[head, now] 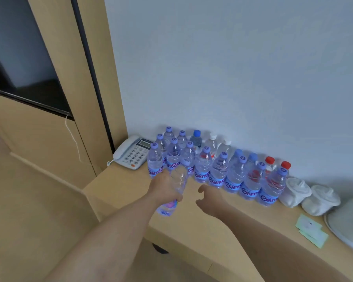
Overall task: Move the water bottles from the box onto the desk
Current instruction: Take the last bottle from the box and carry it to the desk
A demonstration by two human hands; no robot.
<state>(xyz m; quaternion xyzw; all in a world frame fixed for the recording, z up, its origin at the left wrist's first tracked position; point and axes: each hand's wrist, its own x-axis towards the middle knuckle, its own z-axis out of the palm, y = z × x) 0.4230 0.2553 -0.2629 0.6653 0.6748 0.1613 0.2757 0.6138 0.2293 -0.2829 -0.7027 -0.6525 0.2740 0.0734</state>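
Several clear water bottles with purple caps and blue labels stand in rows on the light wooden desk against the wall. Behind them stand bottles with blue, white and red caps. My left hand grips one more water bottle around its middle, tilted, just in front of the left end of the rows above the desk. My right hand hovers beside it over the desk, fingers loosely curled and holding nothing. The box is out of view.
A white desk telephone sits at the desk's back left corner. Two white lidded cups stand right of the bottles, with a white kettle and pale green paper slips further right. A wooden cabinet rises on the left.
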